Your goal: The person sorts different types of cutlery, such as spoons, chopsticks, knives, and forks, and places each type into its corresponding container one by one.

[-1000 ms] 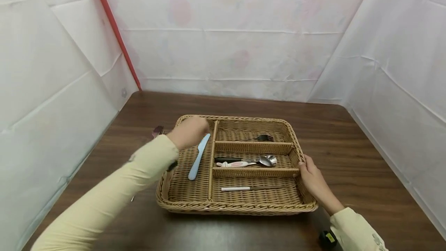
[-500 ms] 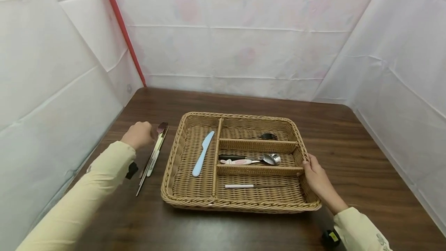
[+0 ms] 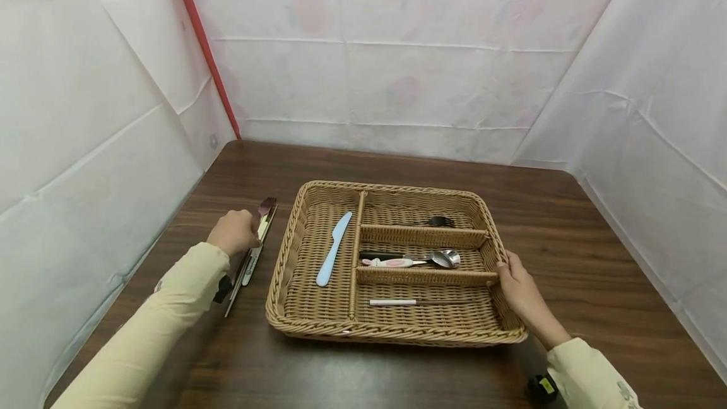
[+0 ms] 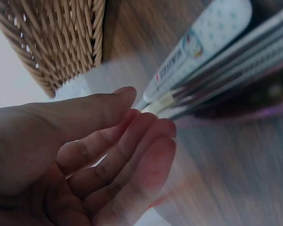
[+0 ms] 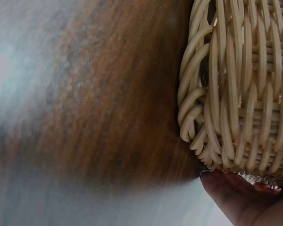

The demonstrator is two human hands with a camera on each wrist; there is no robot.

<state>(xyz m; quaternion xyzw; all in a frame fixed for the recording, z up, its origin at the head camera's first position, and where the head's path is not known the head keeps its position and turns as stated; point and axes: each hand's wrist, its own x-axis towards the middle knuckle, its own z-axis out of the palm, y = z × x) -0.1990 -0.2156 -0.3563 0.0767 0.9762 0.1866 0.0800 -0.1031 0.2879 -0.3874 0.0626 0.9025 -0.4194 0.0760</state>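
My left hand [image 3: 234, 232] hovers over a bundle of cutlery left of the basket, its fingers lightly bent and the thumb apart from them. In the left wrist view the fingertips are right at the pale section of some thin chopsticks [image 4: 166, 100]. Beside these lies a white, blue-patterned handle [image 4: 208, 37]. A purplish fork [image 3: 266, 206] shows past the hand. At the other side my right hand [image 3: 522, 292] grips the rim of the wicker basket [image 3: 431, 336], thumb over the edge.
In the basket's left section lies a light-blue knife [image 3: 334, 249]. A dark fork [image 3: 440, 221], spoons [image 3: 445, 259] with black and rabbit handles, and white-ended chopsticks [image 3: 393, 302] occupy the right compartments. Patterned white sheeting [image 3: 369, 81] surrounds the wooden table [image 3: 568, 226].
My left hand has moved from above the basket's left section, left and down to the cutlery bundle on the table. The right hand stays on the basket's rim.
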